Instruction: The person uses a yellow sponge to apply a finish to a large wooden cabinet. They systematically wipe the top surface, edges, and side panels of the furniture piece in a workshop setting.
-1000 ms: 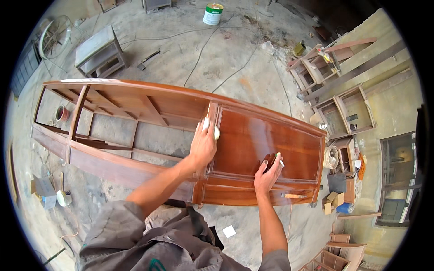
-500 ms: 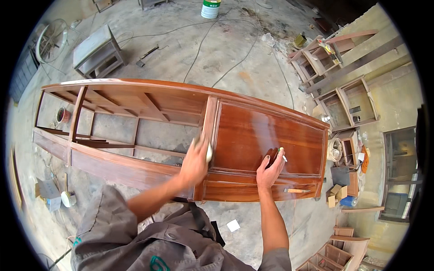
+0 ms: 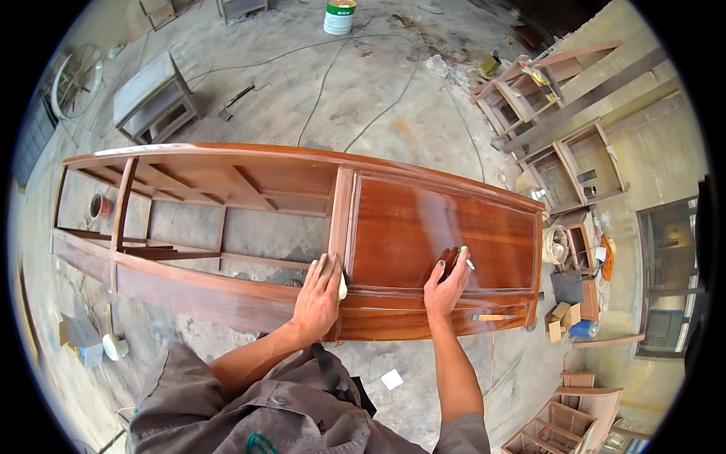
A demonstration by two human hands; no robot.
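A long reddish-brown wooden furniture frame (image 3: 423, 167) lies across in front of me, with a glossy panel (image 3: 393, 227) on its right half and open bays on its left. My left hand (image 3: 318, 293) is closed over a pale pad (image 3: 342, 287), pressed to the near end of the upright rail (image 3: 342, 204) beside the panel. The palm hides most of that pad. My right hand (image 3: 446, 287) rests by the panel's near edge. Between its fingers it holds a thin white stick that looks like a cigarette (image 3: 470, 264).
Beyond the frame, a small grey stand (image 3: 155, 94), a brush-like tool (image 3: 237, 101), a cable and a white-and-green bucket (image 3: 339, 17) are on the concrete floor. Unfinished wooden frames (image 3: 575, 174) lean along the right wall. Cardboard boxes (image 3: 561, 321) lie right of the frame's end.
My left hand has slid toward me along the upright rail with the pad. My right hand stays on the panel. The whole view has shifted slightly.
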